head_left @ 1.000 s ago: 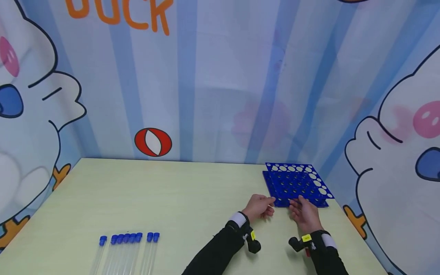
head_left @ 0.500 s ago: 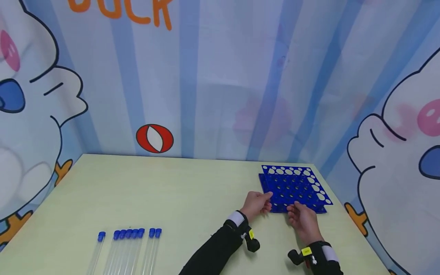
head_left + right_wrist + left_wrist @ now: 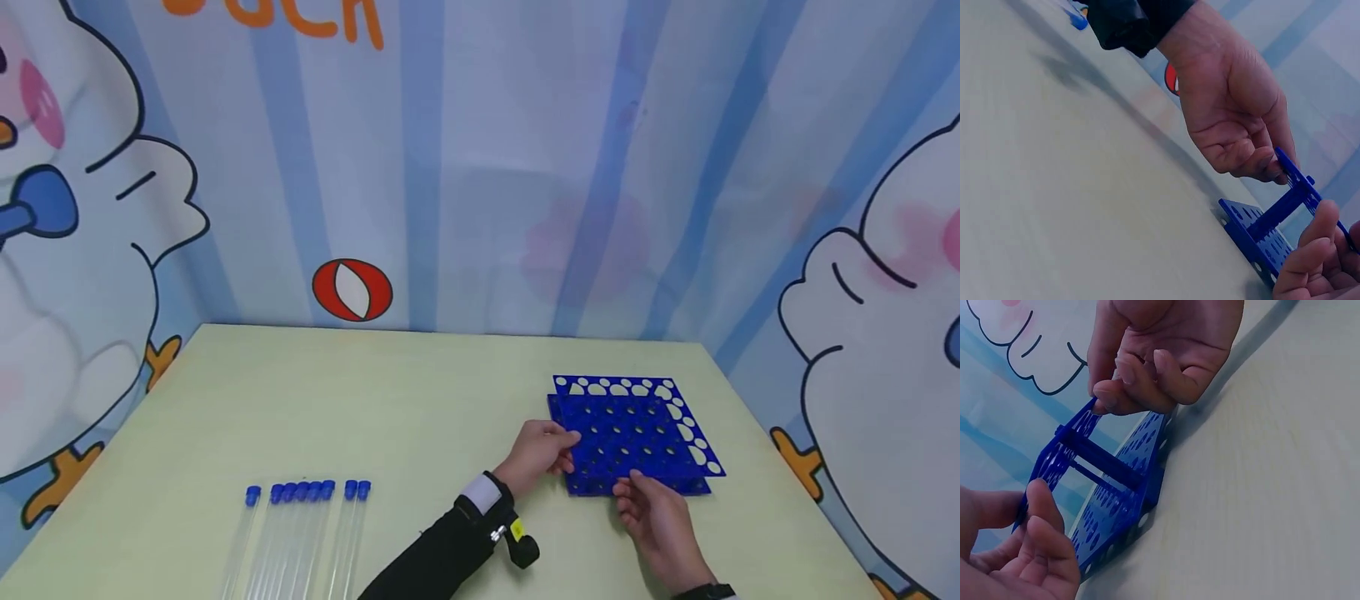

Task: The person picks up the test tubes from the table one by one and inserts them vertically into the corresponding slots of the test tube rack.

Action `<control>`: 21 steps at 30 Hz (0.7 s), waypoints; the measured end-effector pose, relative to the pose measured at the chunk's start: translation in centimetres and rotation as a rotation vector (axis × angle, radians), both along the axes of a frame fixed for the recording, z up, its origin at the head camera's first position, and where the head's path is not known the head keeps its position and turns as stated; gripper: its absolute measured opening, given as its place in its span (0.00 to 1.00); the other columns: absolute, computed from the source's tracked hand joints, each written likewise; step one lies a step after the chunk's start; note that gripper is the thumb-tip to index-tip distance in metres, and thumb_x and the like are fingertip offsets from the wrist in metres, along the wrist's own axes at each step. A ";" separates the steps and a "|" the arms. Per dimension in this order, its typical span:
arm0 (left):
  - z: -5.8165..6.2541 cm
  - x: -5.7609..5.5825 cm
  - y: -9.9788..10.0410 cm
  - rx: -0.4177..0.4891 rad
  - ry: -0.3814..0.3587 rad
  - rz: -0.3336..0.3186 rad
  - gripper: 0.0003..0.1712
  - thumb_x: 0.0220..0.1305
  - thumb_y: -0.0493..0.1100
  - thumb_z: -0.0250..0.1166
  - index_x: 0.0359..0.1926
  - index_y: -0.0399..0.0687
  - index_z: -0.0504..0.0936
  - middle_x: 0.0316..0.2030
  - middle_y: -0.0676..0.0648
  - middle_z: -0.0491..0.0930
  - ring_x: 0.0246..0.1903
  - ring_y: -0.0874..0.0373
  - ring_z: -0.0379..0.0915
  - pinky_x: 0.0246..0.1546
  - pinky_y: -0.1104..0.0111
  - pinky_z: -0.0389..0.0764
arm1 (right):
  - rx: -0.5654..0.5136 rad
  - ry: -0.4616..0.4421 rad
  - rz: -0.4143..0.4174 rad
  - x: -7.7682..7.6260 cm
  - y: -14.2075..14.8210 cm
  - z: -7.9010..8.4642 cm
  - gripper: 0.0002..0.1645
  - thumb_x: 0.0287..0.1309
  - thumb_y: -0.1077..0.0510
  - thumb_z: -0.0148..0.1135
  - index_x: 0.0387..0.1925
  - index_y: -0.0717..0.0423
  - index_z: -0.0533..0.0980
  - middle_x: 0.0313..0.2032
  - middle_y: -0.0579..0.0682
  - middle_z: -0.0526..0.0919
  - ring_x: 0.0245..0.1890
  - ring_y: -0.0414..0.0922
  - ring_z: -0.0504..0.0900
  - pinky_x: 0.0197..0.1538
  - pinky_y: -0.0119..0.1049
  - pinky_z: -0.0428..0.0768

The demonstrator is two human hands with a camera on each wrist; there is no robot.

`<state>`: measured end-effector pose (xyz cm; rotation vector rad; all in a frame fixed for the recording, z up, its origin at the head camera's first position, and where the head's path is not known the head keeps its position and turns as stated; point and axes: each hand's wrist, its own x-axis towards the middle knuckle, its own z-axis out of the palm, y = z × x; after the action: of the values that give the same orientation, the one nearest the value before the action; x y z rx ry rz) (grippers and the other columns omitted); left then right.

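Note:
A blue two-tier test tube rack, its plates pierced with round holes, stands at the right side of the table. At the left edge of its upper plate, my left hand pinches between thumb and fingers. My right hand grips the near edge of that same plate. In the left wrist view, the left hand is low at the left and the right hand above, with a blue post joining the two plates between them. The right wrist view has the rack low at the right, partly covered by fingers.
Several clear test tubes with blue caps lie side by side at the front left of the pale table. A cartoon-printed curtain hangs along the table's back and sides.
The rack has come away from the table's back edge, nearer to the person and a little to the left, with both hands on it. The head view has also shifted slightly.

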<state>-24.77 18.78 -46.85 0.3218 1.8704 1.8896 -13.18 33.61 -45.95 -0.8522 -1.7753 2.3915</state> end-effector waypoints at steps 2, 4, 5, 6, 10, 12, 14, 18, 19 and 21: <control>0.3 0.7 -1.2 -0.017 0.010 -0.003 0.12 0.61 0.45 0.61 0.29 0.39 0.76 0.17 0.50 0.75 0.15 0.62 0.72 0.17 0.73 0.69 | -0.018 -0.011 0.010 0.6 -1.0 0.0 0.18 0.65 0.53 0.44 0.47 0.63 0.70 0.30 0.46 0.79 0.28 0.38 0.76 0.33 0.30 0.76; 0.4 1.4 -2.4 -0.030 0.015 -0.015 0.12 0.61 0.45 0.60 0.29 0.38 0.76 0.17 0.50 0.75 0.14 0.62 0.72 0.17 0.73 0.68 | -0.025 -0.018 0.024 1.2 -1.9 0.0 0.18 0.65 0.53 0.44 0.46 0.63 0.71 0.30 0.47 0.79 0.28 0.38 0.75 0.32 0.30 0.76; 0.4 1.7 -3.0 -0.035 0.014 -0.019 0.13 0.61 0.45 0.60 0.29 0.38 0.76 0.16 0.50 0.75 0.14 0.62 0.72 0.17 0.73 0.68 | -0.026 -0.027 0.026 1.5 -2.4 0.0 0.18 0.65 0.53 0.44 0.45 0.63 0.71 0.30 0.47 0.79 0.27 0.38 0.75 0.31 0.30 0.76; 0.5 2.1 -3.6 -0.039 0.010 -0.022 0.13 0.61 0.45 0.60 0.29 0.38 0.76 0.16 0.50 0.75 0.14 0.62 0.72 0.17 0.73 0.68 | -0.031 -0.031 0.027 1.8 -2.9 0.0 0.17 0.64 0.53 0.45 0.43 0.63 0.72 0.29 0.47 0.79 0.27 0.38 0.75 0.31 0.30 0.76; 0.3 3.3 -5.9 -0.047 0.001 -0.016 0.13 0.61 0.45 0.60 0.28 0.40 0.75 0.16 0.51 0.75 0.14 0.62 0.73 0.16 0.72 0.67 | -0.070 -0.027 0.049 2.8 -4.6 -0.1 0.16 0.62 0.53 0.49 0.37 0.61 0.76 0.27 0.47 0.80 0.25 0.39 0.75 0.31 0.31 0.76; 0.1 3.9 -7.0 -0.043 0.001 -0.003 0.12 0.61 0.46 0.60 0.27 0.41 0.75 0.16 0.51 0.74 0.14 0.62 0.72 0.16 0.73 0.67 | -0.094 -0.026 0.082 3.2 -5.4 -0.1 0.15 0.62 0.53 0.50 0.35 0.61 0.77 0.26 0.47 0.80 0.25 0.39 0.76 0.31 0.31 0.77; 0.0 4.4 -8.0 -0.029 0.000 0.018 0.12 0.61 0.45 0.60 0.27 0.42 0.74 0.15 0.51 0.75 0.13 0.62 0.72 0.15 0.73 0.67 | -0.115 -0.032 0.141 3.6 -6.0 0.0 0.16 0.62 0.52 0.51 0.35 0.60 0.77 0.26 0.47 0.80 0.25 0.38 0.76 0.32 0.31 0.77; -0.1 5.5 -10.1 0.012 0.004 0.046 0.12 0.61 0.44 0.60 0.27 0.40 0.73 0.14 0.50 0.74 0.12 0.61 0.72 0.14 0.73 0.67 | -0.128 -0.056 0.278 4.4 -7.1 0.3 0.20 0.61 0.47 0.52 0.40 0.60 0.77 0.29 0.46 0.80 0.28 0.39 0.76 0.35 0.31 0.77; 0.0 5.8 -10.6 0.016 0.004 0.050 0.12 0.61 0.44 0.60 0.27 0.40 0.73 0.14 0.50 0.74 0.12 0.61 0.72 0.13 0.73 0.67 | -0.130 -0.063 0.315 4.6 -7.3 0.3 0.22 0.61 0.46 0.53 0.42 0.61 0.76 0.30 0.46 0.80 0.29 0.39 0.76 0.36 0.32 0.76; 0.1 6.3 -11.7 0.015 0.007 0.048 0.12 0.61 0.44 0.60 0.28 0.40 0.73 0.14 0.50 0.74 0.12 0.62 0.71 0.14 0.73 0.67 | -0.138 -0.072 0.379 5.0 -7.9 0.3 0.25 0.60 0.44 0.54 0.45 0.62 0.75 0.31 0.46 0.80 0.30 0.39 0.76 0.37 0.32 0.75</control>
<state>-18.46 7.10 -46.70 0.2912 1.8846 1.9374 -8.21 25.70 -45.63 -0.6694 -1.9712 2.7758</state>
